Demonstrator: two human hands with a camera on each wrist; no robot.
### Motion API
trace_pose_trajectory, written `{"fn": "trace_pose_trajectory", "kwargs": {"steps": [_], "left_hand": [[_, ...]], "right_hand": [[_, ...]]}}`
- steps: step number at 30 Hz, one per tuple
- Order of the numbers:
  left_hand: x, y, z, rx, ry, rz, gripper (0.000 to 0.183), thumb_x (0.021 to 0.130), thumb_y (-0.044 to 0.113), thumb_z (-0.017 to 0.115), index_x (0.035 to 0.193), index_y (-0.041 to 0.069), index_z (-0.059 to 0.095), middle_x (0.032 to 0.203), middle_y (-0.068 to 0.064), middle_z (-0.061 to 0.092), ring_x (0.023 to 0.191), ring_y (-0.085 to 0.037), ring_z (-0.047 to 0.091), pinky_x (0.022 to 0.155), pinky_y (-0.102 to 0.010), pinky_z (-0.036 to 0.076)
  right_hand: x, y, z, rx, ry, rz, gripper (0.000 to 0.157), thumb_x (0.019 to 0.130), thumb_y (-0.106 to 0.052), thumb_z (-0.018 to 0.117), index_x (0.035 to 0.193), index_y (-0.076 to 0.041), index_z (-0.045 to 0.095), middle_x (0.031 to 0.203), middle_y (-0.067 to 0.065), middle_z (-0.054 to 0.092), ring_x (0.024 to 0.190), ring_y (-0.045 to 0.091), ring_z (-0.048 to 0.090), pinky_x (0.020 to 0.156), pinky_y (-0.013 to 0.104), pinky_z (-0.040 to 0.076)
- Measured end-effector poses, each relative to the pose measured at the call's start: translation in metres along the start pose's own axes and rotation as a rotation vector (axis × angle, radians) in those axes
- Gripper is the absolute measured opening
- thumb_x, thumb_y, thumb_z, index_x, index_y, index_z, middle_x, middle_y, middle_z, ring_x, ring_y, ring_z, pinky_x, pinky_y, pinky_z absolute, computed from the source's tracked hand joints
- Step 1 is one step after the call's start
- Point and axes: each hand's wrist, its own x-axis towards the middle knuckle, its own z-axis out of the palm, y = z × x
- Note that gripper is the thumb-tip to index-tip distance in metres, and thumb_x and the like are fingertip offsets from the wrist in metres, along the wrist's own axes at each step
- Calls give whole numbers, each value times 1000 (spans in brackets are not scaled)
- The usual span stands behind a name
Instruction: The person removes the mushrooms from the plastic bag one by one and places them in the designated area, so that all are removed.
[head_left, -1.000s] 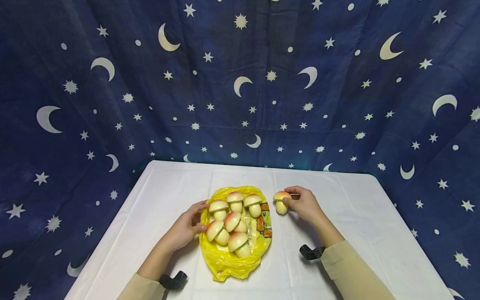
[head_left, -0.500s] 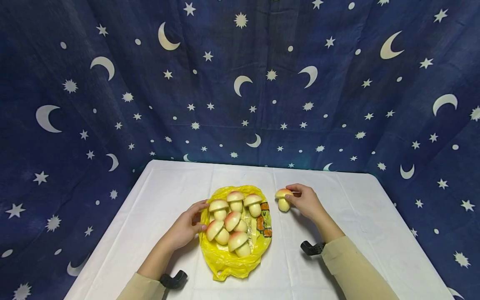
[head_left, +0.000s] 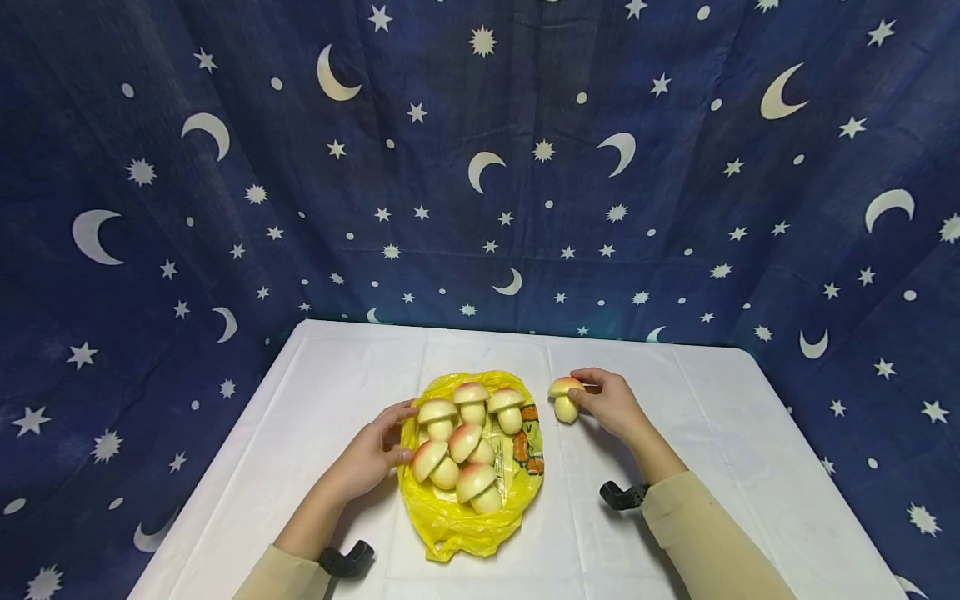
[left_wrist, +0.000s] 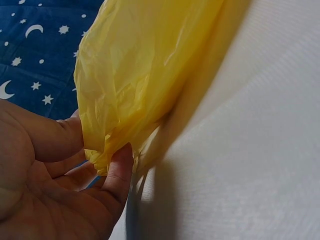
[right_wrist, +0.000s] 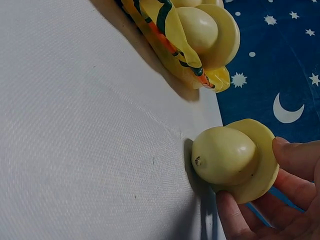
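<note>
My left hand [head_left: 372, 454] pinches the left edge of a yellow plastic bag [head_left: 472, 533] between thumb and fingers, and the gathered film [left_wrist: 117, 120] shows in the left wrist view. The bag lies spread on the table with its mouth rolled open. Inside it sit several mushrooms [head_left: 437, 465] with pale stems and reddish-cream caps. To the right of the bag, my right hand [head_left: 611, 404] holds one more mushroom [head_left: 566, 404] by its cap. Its rounded stem [right_wrist: 222, 155] points toward the table in the right wrist view; I cannot tell whether it touches.
A white cloth covers the table [head_left: 675, 400]. Behind and beside it hangs a dark blue curtain [head_left: 420, 183] with moons and stars. Black wrist mounts [head_left: 622, 497] sit at both sleeves.
My right hand has shifted the mushroom slightly away from me and to the right, then a touch back left. The left hand and the bag stay in place.
</note>
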Motion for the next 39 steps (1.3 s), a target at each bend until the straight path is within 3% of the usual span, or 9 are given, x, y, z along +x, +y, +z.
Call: {"fn": "trace_pose_trajectory", "kwargs": {"steps": [12, 17, 23, 30, 39], "left_hand": [[-1, -2, -1, -6, -10, -1, 64, 97, -3, 74, 156, 11, 54, 176, -10, 35, 147, -40, 55, 121, -55, 49], [-1, -2, -1, -7, -7, -5, 63, 97, -3, 73, 156, 11, 54, 176, -10, 34, 149, -41, 53, 121, -56, 48], [0, -2, 0, -11, -6, -5, 63, 97, -3, 73, 156, 10, 54, 176, -10, 34, 148, -41, 54, 121, -56, 48], [0, -3, -1, -3, -9, -2, 63, 98, -2, 74, 156, 10, 54, 176, -9, 35, 148, -39, 54, 124, -57, 45], [0, -1, -1, 0, -14, -5, 63, 98, -2, 73, 156, 10, 53, 176, -9, 34, 148, -40, 54, 122, -57, 47]], "right_hand": [[-2, -1, 0, 68, -15, 13, 48, 103, -10, 70, 148, 4, 60, 148, 26, 64, 132, 41, 67, 96, 30, 65], [-3, -1, -2, 66, -12, 6, 51, 102, -9, 71, 150, 4, 58, 150, 26, 63, 134, 42, 66, 101, 38, 64], [-4, 0, -6, 86, -19, 12, 51, 103, -9, 69, 151, 5, 56, 155, 27, 59, 137, 44, 64, 95, 36, 66], [-10, -9, -12, 57, 21, 22, 50, 103, -13, 69, 150, 1, 59, 154, 23, 61, 143, 43, 58, 114, 55, 55], [-14, -17, -17, 30, 35, -20, 50, 102, -14, 71, 149, -1, 60, 153, 23, 62, 143, 44, 58, 120, 59, 48]]}}
